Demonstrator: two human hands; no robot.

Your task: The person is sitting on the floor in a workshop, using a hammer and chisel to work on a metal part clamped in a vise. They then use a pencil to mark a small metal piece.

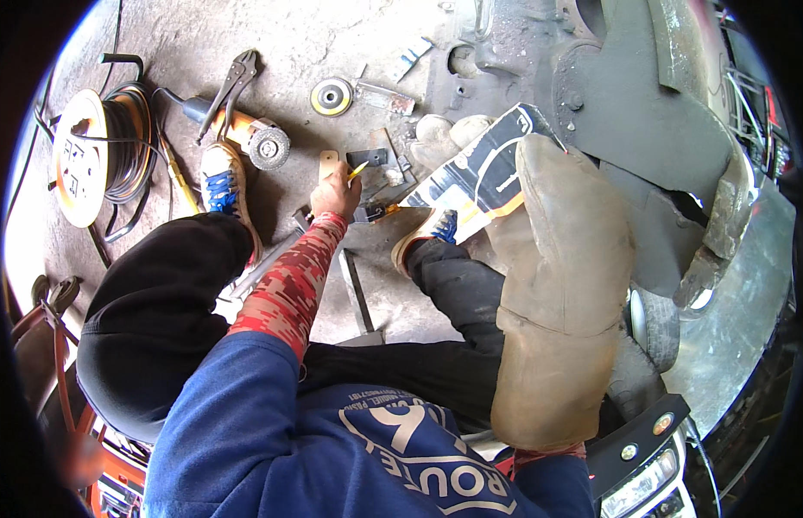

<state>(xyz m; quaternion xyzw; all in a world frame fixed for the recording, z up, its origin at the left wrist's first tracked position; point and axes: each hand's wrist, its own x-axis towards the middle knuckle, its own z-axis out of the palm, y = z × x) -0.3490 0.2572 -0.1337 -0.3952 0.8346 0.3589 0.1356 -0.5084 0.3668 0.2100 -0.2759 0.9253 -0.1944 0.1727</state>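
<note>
Evidently, the left hand (334,195) pinches a yellow stick (359,170) while the gloved right hand (564,229) grips a cardboard box (486,169).

Floor (281,26): was brightly lit, palest toward the top.
Angle grinder (239,128): had a soft shadow beside it.
Left hand (334,193): looked fairly sharp.
Metal panel (725,319): carried pale glare.
Lower-left reddish patch (78,462): was blurred.
Fisheye rim: bent edges, fringed blue against black.

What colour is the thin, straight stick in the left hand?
The stick is yellow, best shown in the head view.
</note>
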